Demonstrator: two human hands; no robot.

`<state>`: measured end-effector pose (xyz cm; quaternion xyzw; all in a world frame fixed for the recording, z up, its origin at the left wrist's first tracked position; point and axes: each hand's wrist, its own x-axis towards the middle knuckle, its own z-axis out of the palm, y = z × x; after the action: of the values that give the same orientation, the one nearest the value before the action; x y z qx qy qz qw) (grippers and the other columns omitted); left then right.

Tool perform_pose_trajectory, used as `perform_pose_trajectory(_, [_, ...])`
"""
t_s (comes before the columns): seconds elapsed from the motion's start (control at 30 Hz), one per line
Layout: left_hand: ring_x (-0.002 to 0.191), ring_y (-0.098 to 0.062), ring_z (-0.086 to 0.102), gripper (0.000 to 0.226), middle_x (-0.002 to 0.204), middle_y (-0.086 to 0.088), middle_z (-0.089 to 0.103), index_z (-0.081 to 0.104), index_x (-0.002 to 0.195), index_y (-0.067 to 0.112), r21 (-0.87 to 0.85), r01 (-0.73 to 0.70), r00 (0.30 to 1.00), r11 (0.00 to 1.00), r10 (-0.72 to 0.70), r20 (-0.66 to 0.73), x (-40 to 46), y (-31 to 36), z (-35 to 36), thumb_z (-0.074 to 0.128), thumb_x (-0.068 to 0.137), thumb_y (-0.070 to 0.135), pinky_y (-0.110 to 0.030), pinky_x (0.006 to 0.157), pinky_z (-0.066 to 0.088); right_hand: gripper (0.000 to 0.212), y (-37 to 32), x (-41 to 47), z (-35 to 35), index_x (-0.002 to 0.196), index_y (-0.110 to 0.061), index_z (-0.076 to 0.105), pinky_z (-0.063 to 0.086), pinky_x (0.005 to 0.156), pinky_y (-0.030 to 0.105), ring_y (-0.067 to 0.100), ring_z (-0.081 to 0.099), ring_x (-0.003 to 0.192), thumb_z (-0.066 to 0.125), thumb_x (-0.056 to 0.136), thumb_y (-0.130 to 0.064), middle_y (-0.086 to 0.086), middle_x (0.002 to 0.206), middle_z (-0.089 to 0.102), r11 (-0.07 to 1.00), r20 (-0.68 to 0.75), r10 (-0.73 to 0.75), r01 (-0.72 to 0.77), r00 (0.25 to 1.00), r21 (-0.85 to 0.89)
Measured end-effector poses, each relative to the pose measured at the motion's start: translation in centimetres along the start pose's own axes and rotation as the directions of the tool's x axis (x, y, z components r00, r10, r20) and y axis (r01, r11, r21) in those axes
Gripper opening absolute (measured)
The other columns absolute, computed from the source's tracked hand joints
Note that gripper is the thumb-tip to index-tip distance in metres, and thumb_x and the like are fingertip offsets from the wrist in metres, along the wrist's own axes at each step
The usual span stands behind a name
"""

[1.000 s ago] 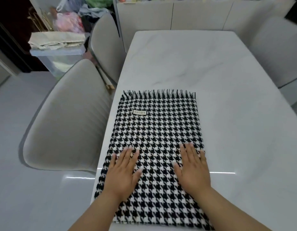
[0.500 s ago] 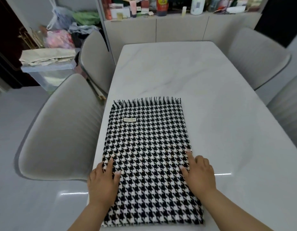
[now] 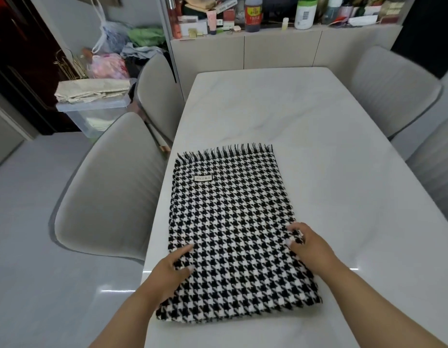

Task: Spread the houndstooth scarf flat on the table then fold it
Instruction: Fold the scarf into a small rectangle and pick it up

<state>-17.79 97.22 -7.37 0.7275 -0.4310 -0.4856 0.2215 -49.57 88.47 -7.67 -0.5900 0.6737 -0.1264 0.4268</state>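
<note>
The black-and-white houndstooth scarf point(image 3: 230, 222) lies folded in a rectangle at the near left of the white marble table point(image 3: 306, 146). Its fringe points away from me and a small label sits near the far left corner. My left hand point(image 3: 174, 268) is at the scarf's left edge, thumb on top and fingers tucked under the cloth. My right hand point(image 3: 307, 243) is at the right edge with its fingers curled over the fabric, pinching it. The scarf's left side reaches the table's left edge.
Grey upholstered chairs point(image 3: 107, 194) stand on both sides of the table. A cluttered sideboard point(image 3: 280, 49) with bottles stands behind the far end. A clear plastic bin point(image 3: 92, 114) with folded cloth sits on the floor at the left.
Both hands slid outward from lying flat on the scarf to its left and right edges and now take hold of the cloth. The view tilted upward.
</note>
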Motion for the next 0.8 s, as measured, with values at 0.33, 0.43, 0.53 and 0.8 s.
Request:
perform_pose_trajectory(0.33, [0.102, -0.011, 0.058, 0.011, 0.106, 0.006, 0.069, 0.077, 0.09, 0.018, -0.193, 0.118, 0.993, 0.974, -0.118, 0.016, 0.7, 2.2, -0.9, 0.066, 0.091, 0.014, -0.028, 0.077, 0.042, 0.009, -1.4, -0.5, -1.9, 0.085, -0.01, 0.067, 0.047, 0.056, 0.024, 0.016, 0.061, 0.067, 0.062, 0.088, -0.003, 0.005, 0.077, 0.067, 0.88, 0.257, 0.072, -0.183, 0.964, 0.438])
perform_pose_trajectory(0.43, [0.104, -0.011, 0.06, 0.011, 0.101, 0.003, 0.074, 0.076, 0.092, 0.013, -0.264, 0.181, 0.983, 0.947, -0.173, 0.054, 0.8, 2.7, -1.9, 0.066, 0.09, 0.015, -0.028, 0.079, 0.043, 0.006, -2.2, -0.5, -2.9, 0.082, -0.008, 0.064, 0.053, 0.065, 0.033, 0.027, 0.065, 0.071, 0.063, 0.088, -0.005, 0.015, 0.08, 0.069, 0.743, 0.268, 0.114, -0.261, 0.957, 0.617])
perform_pose_trajectory(0.53, [0.093, -0.027, 0.069, 0.015, 0.104, -0.014, 0.074, 0.074, 0.098, 0.003, -0.438, 0.32, 0.947, 0.84, -0.285, 0.145, 0.1, 2.5, -3.2, 0.065, 0.086, 0.007, -0.032, 0.075, 0.056, 0.008, -2.0, -0.9, -4.1, 0.083, -0.004, 0.065, 0.056, 0.059, 0.031, 0.026, 0.069, 0.065, 0.06, 0.089, -0.007, 0.016, 0.078, 0.07, 0.647, 0.288, 0.155, -0.317, 0.945, 0.694])
perform_pose_trajectory(0.8, [0.039, -0.022, 0.064, 0.016, 0.06, -0.017, 0.067, 0.063, 0.083, -0.005, -0.842, 0.453, 0.872, 0.295, -0.344, 0.349, 2.5, 5.3, -5.5, 0.057, 0.073, 0.006, -0.025, 0.029, 0.048, 0.046, -3.3, 2.2, -5.8, 0.078, -0.005, 0.066, 0.057, 0.053, 0.025, 0.015, 0.066, 0.057, 0.093, 0.042, -0.014, 0.007, 0.07, 0.067, 0.258, 0.449, 0.102, -0.459, 0.888, 0.85])
